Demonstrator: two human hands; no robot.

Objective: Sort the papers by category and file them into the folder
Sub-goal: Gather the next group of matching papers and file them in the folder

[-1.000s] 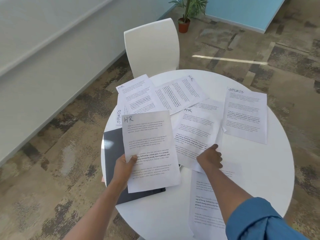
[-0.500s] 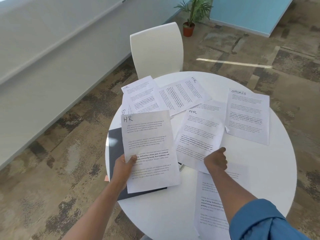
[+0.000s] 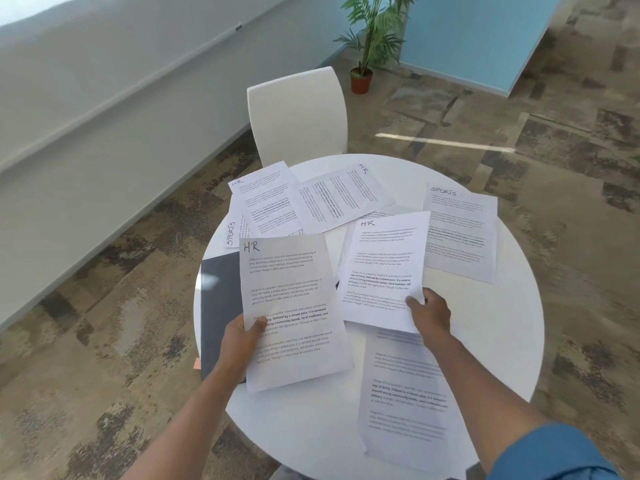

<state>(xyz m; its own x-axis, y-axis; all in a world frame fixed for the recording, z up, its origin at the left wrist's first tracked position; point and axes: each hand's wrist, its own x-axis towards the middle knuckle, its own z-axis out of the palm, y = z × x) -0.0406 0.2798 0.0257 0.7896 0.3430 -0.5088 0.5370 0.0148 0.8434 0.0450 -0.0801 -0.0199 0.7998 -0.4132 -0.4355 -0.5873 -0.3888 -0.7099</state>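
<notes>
Lifting second HR sheet (image 3: 382,268) now, right hand (image 3: 431,315) pinching corner.

An HR sheet (image 3: 289,306) in the left hand (image 3: 242,336), another HR sheet (image 3: 381,268) in the right hand (image 3: 431,315), above a round white table (image 3: 485,323).

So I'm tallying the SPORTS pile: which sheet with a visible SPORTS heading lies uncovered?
The SPORTS sheet at the table's far right. The other SPORTS sheet, at the left edge, is mostly buried under HR sheets.
</notes>
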